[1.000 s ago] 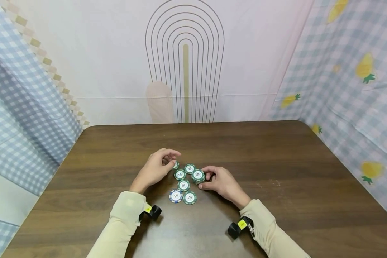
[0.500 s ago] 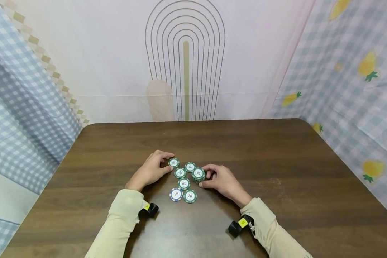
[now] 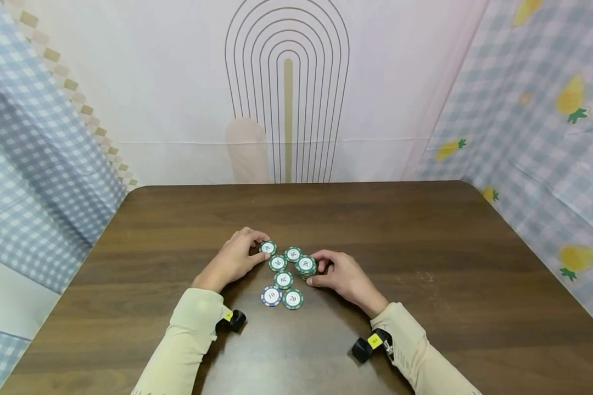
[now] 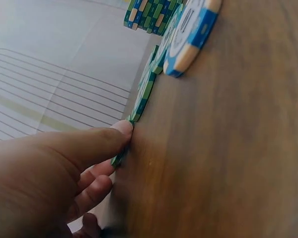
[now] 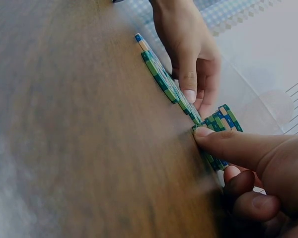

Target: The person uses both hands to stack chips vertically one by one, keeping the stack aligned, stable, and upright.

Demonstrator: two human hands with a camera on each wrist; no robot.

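Observation:
At the far left of a small group of poker chips, my left hand has its thumb and fingers on opposite edges of a green chip. In the left wrist view the thumb tip lies at that chip's rim. My right hand holds a short stack of chips, topped by a green one, from its right side. Between the hands lie flat green chips: one at the back, one left of the stack, another nearer me.
A blue chip marked 10 and a green chip marked 20 lie side by side at the near end of the group. The brown wooden table reaches back to a white cloth. Checked cloths hang at both sides.
My left hand has shifted slightly left with the green chip, which now shows more fully beside the others. The right hand has stayed at the stack. The head view has tilted a little.

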